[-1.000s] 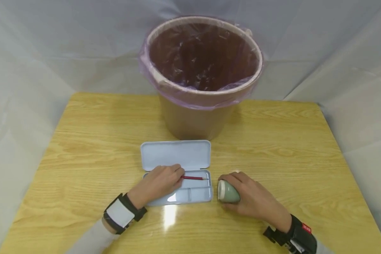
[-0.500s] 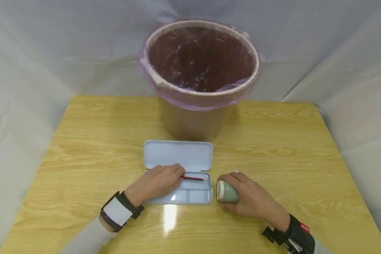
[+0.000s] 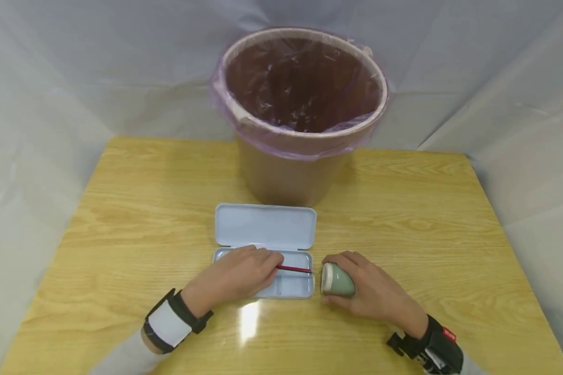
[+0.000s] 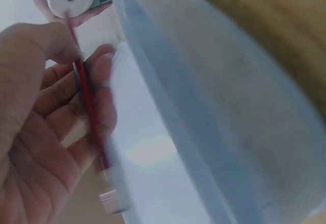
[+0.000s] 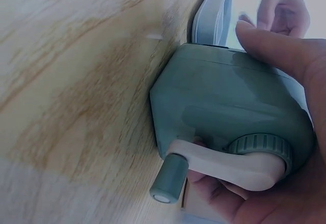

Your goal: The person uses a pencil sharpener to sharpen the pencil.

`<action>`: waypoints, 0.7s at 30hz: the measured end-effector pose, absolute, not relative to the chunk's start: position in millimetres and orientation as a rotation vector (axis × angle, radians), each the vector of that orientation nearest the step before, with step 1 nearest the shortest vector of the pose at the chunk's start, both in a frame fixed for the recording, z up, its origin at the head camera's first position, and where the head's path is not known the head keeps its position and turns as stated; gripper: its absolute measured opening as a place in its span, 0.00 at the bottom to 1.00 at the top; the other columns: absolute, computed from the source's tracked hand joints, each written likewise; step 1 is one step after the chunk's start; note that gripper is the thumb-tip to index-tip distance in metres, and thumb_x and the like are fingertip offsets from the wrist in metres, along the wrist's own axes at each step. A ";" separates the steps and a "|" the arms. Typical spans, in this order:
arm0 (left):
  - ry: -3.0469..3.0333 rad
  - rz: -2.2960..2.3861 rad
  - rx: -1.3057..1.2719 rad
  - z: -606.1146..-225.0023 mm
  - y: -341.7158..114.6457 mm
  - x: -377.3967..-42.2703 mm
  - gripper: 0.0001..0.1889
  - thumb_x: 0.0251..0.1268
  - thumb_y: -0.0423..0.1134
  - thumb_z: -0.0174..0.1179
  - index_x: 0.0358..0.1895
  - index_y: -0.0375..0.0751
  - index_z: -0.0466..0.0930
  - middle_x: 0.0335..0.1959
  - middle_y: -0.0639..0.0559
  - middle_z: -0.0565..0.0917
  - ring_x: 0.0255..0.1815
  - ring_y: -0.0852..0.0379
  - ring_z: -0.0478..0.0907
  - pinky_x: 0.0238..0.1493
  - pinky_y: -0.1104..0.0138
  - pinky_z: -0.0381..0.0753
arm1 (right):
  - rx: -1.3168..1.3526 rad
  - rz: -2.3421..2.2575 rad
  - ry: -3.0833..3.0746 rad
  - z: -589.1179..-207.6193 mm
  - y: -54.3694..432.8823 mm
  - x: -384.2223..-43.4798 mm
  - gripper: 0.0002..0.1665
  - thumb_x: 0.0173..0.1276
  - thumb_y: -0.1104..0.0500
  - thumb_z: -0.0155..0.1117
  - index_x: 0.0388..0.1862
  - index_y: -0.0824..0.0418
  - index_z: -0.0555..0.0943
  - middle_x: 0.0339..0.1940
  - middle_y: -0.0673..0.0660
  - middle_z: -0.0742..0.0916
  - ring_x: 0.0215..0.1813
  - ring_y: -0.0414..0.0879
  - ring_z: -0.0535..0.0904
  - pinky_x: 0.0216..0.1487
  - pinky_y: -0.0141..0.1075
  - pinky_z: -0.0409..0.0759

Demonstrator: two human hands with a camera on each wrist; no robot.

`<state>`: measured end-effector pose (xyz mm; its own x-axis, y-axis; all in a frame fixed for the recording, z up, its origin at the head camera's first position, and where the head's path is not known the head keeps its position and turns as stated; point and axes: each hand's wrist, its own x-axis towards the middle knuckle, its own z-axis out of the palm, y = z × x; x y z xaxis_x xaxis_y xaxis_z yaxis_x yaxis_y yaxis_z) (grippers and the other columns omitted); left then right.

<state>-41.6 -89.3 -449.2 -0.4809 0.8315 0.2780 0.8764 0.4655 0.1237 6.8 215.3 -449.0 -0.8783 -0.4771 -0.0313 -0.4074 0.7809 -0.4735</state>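
Left hand [image 3: 239, 273] pinches pencil [image 3: 294, 269], right hand [image 3: 375, 290] curls round sharpener [image 5: 224, 99].

The left hand [image 3: 244, 272] has brought the red pencil [image 3: 294, 269] nearer the sharpener [image 3: 341, 281].

From here I see pale grey sleeves [image 3: 126, 357] and black wrist straps [image 3: 443, 350], a white panel [image 3: 170, 320] behind the left hand [image 3: 239, 272], a red tag [image 3: 449, 334] behind the right hand [image 3: 377, 291].

Red pencil [image 4: 90, 107] — blurred, left wrist view
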 end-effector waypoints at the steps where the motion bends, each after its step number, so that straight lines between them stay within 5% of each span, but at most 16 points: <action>1: -2.532 -0.373 -1.493 -450.7 -89.4 -40.5 0.06 0.68 0.37 0.61 0.42 0.41 0.74 0.27 0.57 0.78 0.27 0.60 0.77 0.32 0.68 0.79 | -0.701 -0.710 2.821 -449.4 215.0 6.9 0.39 0.55 0.38 0.79 0.63 0.46 0.76 0.53 0.47 0.82 0.46 0.39 0.80 0.41 0.33 0.81; 21: -2.601 -0.506 -1.484 -454.5 -82.6 -33.0 0.05 0.71 0.36 0.57 0.47 0.42 0.75 0.31 0.56 0.79 0.28 0.63 0.77 0.28 0.71 0.79 | -0.744 -0.682 2.898 -450.2 210.5 6.9 0.33 0.57 0.40 0.77 0.58 0.48 0.79 0.50 0.49 0.85 0.44 0.39 0.81 0.38 0.32 0.81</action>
<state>-33.0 -82.6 -454.5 -0.5181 0.8174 0.2518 0.8522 0.4681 0.2338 6.9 210.5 -450.2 -0.8799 -0.4736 0.0387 -0.4412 0.7839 -0.4369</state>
